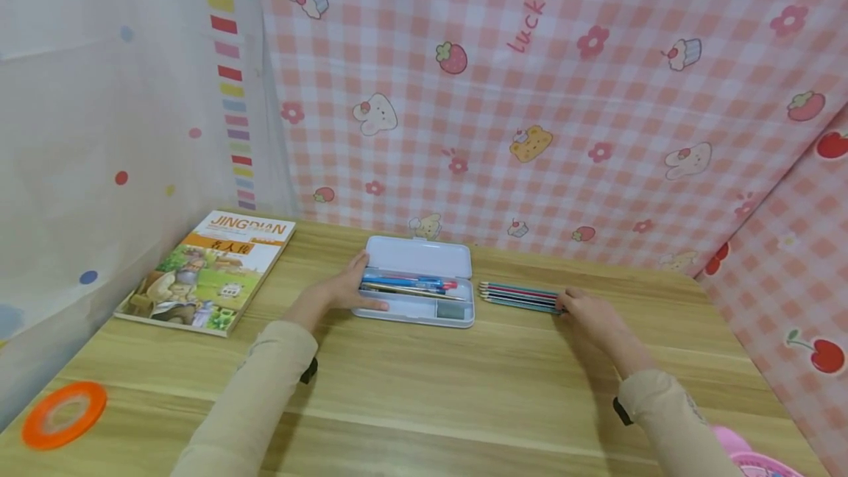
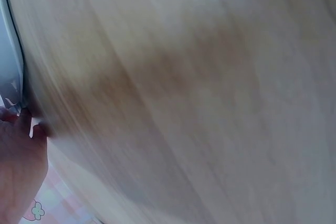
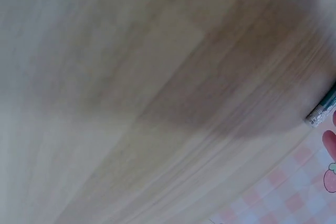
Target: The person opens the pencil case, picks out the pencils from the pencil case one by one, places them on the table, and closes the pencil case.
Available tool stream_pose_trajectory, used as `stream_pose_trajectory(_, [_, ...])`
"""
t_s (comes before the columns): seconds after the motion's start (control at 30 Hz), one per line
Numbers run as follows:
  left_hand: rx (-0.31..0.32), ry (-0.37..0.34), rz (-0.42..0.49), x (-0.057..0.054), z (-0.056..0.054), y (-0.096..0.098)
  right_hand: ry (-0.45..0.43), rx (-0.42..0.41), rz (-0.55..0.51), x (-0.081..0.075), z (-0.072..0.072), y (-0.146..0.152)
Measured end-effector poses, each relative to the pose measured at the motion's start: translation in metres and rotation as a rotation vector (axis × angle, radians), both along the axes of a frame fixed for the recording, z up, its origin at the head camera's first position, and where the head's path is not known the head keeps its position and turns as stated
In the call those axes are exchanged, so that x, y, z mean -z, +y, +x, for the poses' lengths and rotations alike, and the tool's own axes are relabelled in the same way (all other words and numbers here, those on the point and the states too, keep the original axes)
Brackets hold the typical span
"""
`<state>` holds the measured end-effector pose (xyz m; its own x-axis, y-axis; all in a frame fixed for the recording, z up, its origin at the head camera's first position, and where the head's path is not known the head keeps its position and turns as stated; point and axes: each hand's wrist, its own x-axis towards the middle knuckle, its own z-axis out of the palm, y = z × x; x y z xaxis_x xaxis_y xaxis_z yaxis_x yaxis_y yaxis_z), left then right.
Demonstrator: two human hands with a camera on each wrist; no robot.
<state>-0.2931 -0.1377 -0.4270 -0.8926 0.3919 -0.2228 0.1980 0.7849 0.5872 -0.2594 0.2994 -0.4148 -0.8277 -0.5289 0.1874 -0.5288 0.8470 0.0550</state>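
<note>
An open white pencil case [image 1: 404, 319] lies on the table, its lid [image 1: 419, 256] tipped back. Inside are blue pens [image 1: 404, 284], a thin gold-brown stick [image 1: 412, 290] and a grey-green block [image 1: 450, 310]. My left hand [image 1: 341, 287] holds the case's left end, thumb over the front compartment and fingers by the lid; in the left wrist view that hand [image 2: 21, 153] is at the case's edge. To the right, several pencils [image 1: 520, 297] lie side by side, points toward the case. My right hand [image 1: 589, 315] grips their far ends. One silver-capped pencil end [image 3: 317, 114] shows in the right wrist view.
A picture-covered book [image 1: 212, 271] lies at the back left of the wooden table [image 1: 424, 403]. An orange ring [image 1: 64, 415] is near the left front edge, and a pink object [image 1: 748, 455] is partly visible at the lower right. Patterned cloth [image 1: 490, 94] hangs behind.
</note>
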Motion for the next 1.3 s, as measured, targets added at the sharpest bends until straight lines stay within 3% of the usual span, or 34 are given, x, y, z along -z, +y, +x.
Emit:
stream_pose_trajectory(0.33, [-0.018,-0.006,0.011,-0.002,0.001,-0.004,-0.002,0.008,-0.048,-0.004,-0.008,-0.025])
stream_pose_trajectory(0.63, [-0.020,-0.018,0.008,-0.001,0.001,-0.004,-0.144,0.003,-0.143,-0.012,-0.015,-0.096])
stream_pose_trajectory(0.8, [-0.028,-0.025,0.012,-0.002,0.001,-0.004,-0.210,-0.053,-0.228,-0.015,-0.021,-0.141])
stream_pose_trajectory(1.1, [-0.023,-0.007,0.025,-0.001,0.003,0.000,-0.367,-0.070,-0.121,-0.008,-0.027,-0.178])
stream_pose_trajectory(1.3, [-0.028,-0.013,0.034,-0.001,0.002,0.000,-0.333,-0.085,-0.135,-0.006,-0.028,-0.179])
